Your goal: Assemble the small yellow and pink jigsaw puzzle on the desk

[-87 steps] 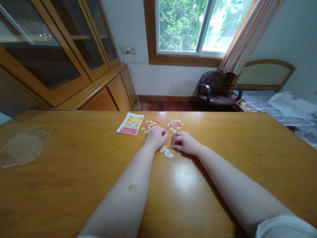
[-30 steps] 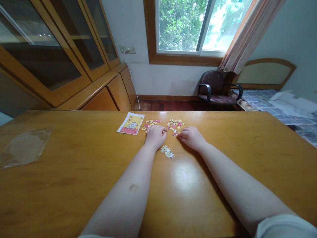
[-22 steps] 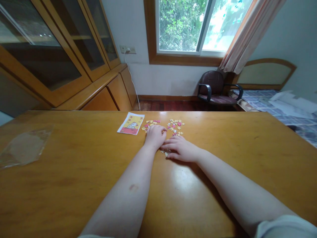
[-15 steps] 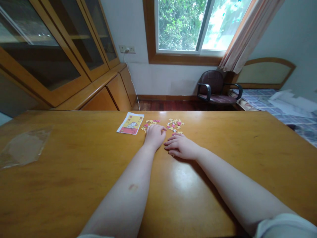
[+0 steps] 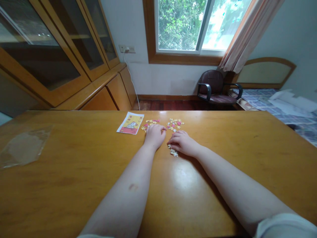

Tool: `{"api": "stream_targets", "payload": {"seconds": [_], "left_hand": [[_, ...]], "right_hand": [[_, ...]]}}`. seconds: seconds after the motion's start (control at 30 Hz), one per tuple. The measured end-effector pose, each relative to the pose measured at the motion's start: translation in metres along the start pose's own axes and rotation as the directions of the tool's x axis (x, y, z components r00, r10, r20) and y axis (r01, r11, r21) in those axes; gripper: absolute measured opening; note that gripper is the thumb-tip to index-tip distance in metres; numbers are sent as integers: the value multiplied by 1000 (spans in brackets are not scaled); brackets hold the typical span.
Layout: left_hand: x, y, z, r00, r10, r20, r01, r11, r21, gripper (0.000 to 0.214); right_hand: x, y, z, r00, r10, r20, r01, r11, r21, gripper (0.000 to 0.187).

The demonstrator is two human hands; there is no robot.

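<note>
A wooden cabinet (image 5: 64, 43) with glass doors stands at the far left, slanting along the edge of the tabletop (image 5: 74, 158). Near the left end of the tabletop lies a clear plastic bag (image 5: 23, 148), flat and a little shiny. Well to its right is a card (image 5: 130, 124), white-edged, printed with a pale animal on yellow above a pink band. On the wall behind it, a white cord (image 5: 131, 74) hangs from a socket (image 5: 127, 49).

Just right of the card is the left pile (image 5: 150, 123) of jigsaw pieces, yellow and pink, partly covered by the left hand (image 5: 155, 136). That hand rests palm down with its fingers curled under; whether it grips a piece cannot be told.

Next, between the forearms, come pale pieces (image 5: 174, 152), clustered under and just in front of the right hand (image 5: 183, 143). Its fingers are bent down over them, touching the cluster; whether they pinch one is hidden. Beyond that hand lies the right pile (image 5: 175, 124), yellow, pink and white pieces spread loosely.

Behind the tabletop are a window (image 5: 183, 26), a dark armchair (image 5: 214, 87), a pink curtain (image 5: 250, 36) and, furthest right, a bed (image 5: 267, 99) with checked bedding.
</note>
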State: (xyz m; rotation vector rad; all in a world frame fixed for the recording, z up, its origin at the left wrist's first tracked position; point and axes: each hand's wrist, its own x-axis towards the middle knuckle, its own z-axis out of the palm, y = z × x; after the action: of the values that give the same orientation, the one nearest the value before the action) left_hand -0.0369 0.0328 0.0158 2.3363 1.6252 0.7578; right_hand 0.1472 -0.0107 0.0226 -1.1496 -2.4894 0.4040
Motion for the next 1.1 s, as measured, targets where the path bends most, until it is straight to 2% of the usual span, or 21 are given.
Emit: {"api": "stream_targets", "payload": {"seconds": [0.17, 0.23, 0.3, 0.37, 0.47, 0.57, 0.63, 0.7, 0.77, 0.83, 0.87, 0.93, 1.0, 1.1], "left_hand": [[0, 0, 0, 1000, 5, -8, -5, 1000, -8, 21], [0, 0, -1, 1000, 5, -7, -5, 1000, -11, 21], [0, 1, -2, 1000, 0, 3, 0, 1000, -16, 21], [1, 2, -3, 1000, -10, 15, 10, 1000, -21, 22], [1, 3, -4, 999, -25, 26, 26, 999, -31, 22], [1, 2, -4, 999, -27, 29, 28, 999, -35, 22], [1, 2, -3, 999, -24, 27, 25, 999, -34, 22], [1, 1, -3, 1000, -19, 25, 20, 999, -34, 22], [1, 1, -2, 1000, -14, 20, 15, 999, -33, 22], [1, 1, -2, 1000, -10, 16, 11, 999, -31, 22], [1, 1, -3, 1000, -11, 13, 12, 999, -30, 22], [1, 1, -3, 1000, -15, 11, 16, 999, -29, 21], [0, 1, -3, 1000, -17, 9, 17, 999, -28, 21], [0, 1, -2, 1000, -11, 0, 11, 1000, -27, 21]], "right_hand": [[2, 3, 2, 1000, -4, -20, 8, 980, 200, 1], [2, 6, 4, 997, 63, -45, -48, 957, 287, 3], [2, 11, 5, 977, 180, -117, -132, 934, 331, 5], [1, 18, 5, 936, 271, -224, -196, 932, 306, 6], [-1, 30, 3, 882, 305, -360, -267, 951, 153, 4], [-2, 37, 3, 855, 333, -399, -366, 931, -8, 6], [-3, 36, 3, 855, 342, -389, -399, 914, -73, 9], [-4, 32, 2, 878, 316, -359, -370, 924, -93, 12], [-5, 29, -2, 938, 224, -264, -251, 965, -72, 16], [-7, 28, -10, 992, 78, -102, -80, 997, -18, 21], [-8, 28, -14, 999, 28, -33, -28, 1000, 6, 23], [-10, 29, -20, 999, 1, 50, -2, 1000, 27, 27], [-11, 28, -24, 996, 13, 86, -15, 1000, 24, 27], [-10, 25, -24, 996, 11, 93, -14, 999, 31, 18]]}}
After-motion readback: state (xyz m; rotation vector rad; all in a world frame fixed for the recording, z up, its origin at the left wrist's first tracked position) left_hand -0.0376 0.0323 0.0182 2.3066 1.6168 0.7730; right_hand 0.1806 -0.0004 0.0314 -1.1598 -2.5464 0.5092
